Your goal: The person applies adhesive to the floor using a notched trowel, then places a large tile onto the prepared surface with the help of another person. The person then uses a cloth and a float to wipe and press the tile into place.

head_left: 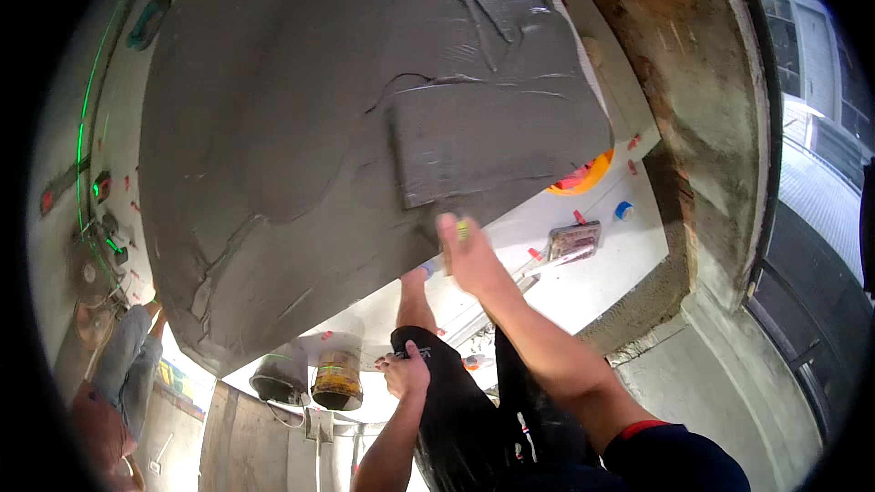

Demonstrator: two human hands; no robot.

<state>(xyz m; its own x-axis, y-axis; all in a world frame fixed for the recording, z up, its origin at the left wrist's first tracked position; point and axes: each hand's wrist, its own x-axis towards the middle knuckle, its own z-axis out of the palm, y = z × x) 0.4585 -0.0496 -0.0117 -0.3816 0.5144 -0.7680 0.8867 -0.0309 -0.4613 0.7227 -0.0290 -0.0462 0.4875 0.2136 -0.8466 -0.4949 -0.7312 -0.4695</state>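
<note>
The grey, wet-looking layer (pixel 273 118) covers the left and centre; its lower-left ridges likely need even, overlapping strokes. The left hand (pixel 407 370) has curled fingers; whether they hold anything cannot be told. The right hand (pixel 471 260) grips a yellow-green handle (pixel 463 231), best kept steadily angled.

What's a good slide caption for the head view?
Right hand, blurred, at the edge of spread grey paste; left hand by a dark-clothed leg, near a yellow-and-black bucket.

The dark short sleeve (pixel 682 461) has red edging (pixel 640 427); legwear (pixel 456 410) is black.
</note>
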